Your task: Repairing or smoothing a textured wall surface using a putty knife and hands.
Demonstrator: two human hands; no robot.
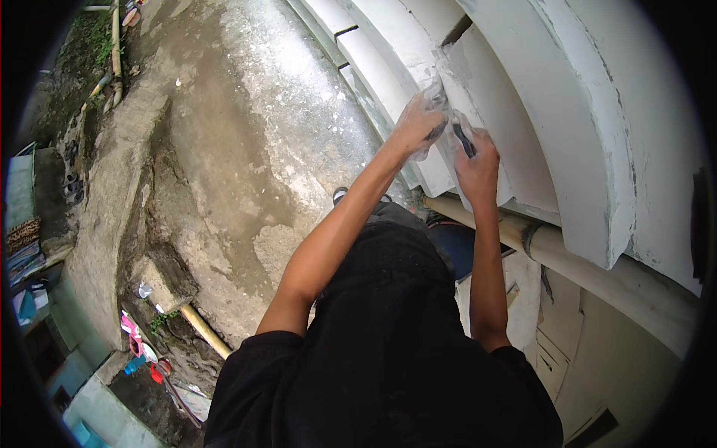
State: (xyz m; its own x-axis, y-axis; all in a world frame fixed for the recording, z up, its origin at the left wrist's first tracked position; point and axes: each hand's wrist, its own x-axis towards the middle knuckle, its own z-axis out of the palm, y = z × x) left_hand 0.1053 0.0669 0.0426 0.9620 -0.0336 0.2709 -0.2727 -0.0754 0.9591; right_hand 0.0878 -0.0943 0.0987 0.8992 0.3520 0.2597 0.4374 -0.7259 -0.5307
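By the white ledge, I saw the right hand closed round a black handle, which slanted forward and left. The left hand curled round crumpled clear plastic. Both arms reached forward.

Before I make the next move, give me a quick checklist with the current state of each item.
1. Right hand has hold of the black-handled tool: ok, fingers closed around it.
2. Left hand has hold of the clear plastic: ok, bunched at its fingers.
3. Tool's working end in view: not ok, the handle shows but the far end does not show clearly.
4. White wall free of cracks: not ok, a dark jagged line runs down it.
5. Both feet firmly placed: cannot tell, only a bit of dark shoe shows clearly past the clothing.
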